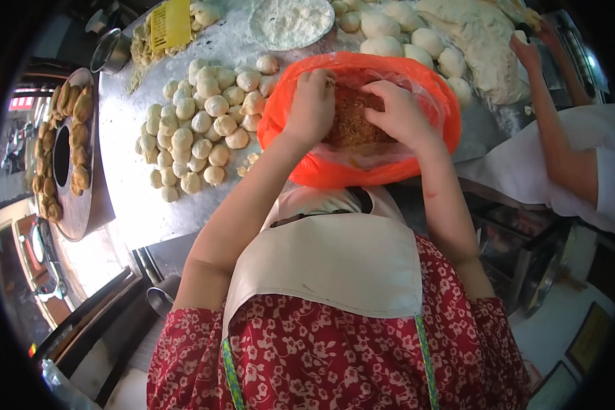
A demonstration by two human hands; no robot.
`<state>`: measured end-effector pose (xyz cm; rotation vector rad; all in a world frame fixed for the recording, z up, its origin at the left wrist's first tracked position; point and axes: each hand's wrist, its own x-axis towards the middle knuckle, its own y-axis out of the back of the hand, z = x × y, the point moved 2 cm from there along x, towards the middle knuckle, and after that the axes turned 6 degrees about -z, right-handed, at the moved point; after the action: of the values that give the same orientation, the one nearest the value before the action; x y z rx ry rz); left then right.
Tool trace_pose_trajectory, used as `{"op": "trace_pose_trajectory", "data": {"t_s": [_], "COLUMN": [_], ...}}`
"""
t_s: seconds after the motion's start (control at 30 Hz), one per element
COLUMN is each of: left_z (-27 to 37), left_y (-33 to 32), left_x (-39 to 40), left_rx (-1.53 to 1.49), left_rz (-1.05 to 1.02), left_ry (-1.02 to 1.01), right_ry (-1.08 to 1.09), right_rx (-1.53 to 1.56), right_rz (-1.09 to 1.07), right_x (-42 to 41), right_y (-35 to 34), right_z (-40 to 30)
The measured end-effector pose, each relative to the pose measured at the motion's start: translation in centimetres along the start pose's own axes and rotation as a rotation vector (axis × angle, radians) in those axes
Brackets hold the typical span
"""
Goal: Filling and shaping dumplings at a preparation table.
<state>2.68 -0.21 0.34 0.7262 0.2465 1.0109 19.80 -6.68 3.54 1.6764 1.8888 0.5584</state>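
Observation:
An orange-red plastic bag [333, 171] with a clear inner liner lies wide-mouthed in front of me. Inside it sits a brown, crumbly filling [356, 123]. My left hand [312, 107] reaches over the bag's left side, its fingers curled down. A small pale-brown bit shows at those fingertips; whether the hand grips more is hidden. My right hand [400, 115] is over the filling from the right, thumb and fingers apart, fingertips at the filling's surface. Left of the bag, many small dough balls [202, 122] are heaped on the floured metal worktop [133, 205].
Behind the bag stand a bowl of flour [292, 23], larger dough balls [382, 25] and a big dough mass [484, 51]. A yellow plastic basket [170, 25] and a metal pot [111, 51] are far left. Browned pastries [79, 136] ring a round oven top [92, 179]. A co-worker's arm [553, 128] works at right.

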Motion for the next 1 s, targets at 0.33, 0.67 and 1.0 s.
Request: {"op": "trace_pose_trajectory", "data": {"t_s": [0.33,0.67,1.0], "left_z": [5.0,4.9,5.0], "left_y": [4.4,4.5,3.9], "left_x": [-1.5,-0.3,0.1], "left_rx": [-1.340,-1.664,-1.331], "left_rz": [-0.553,-0.723,-0.714], "left_ry": [0.344,0.501,0.468], "right_ry": [0.192,0.268,0.250], "right_rx": [0.305,0.353,0.310], "right_rz": [-0.057,0.068,0.166], "right_x": [0.7,-0.1,-0.5], "right_y": [-1.4,-1.3,-2.0], "right_z": [-4.2,-4.4,-3.9]}}
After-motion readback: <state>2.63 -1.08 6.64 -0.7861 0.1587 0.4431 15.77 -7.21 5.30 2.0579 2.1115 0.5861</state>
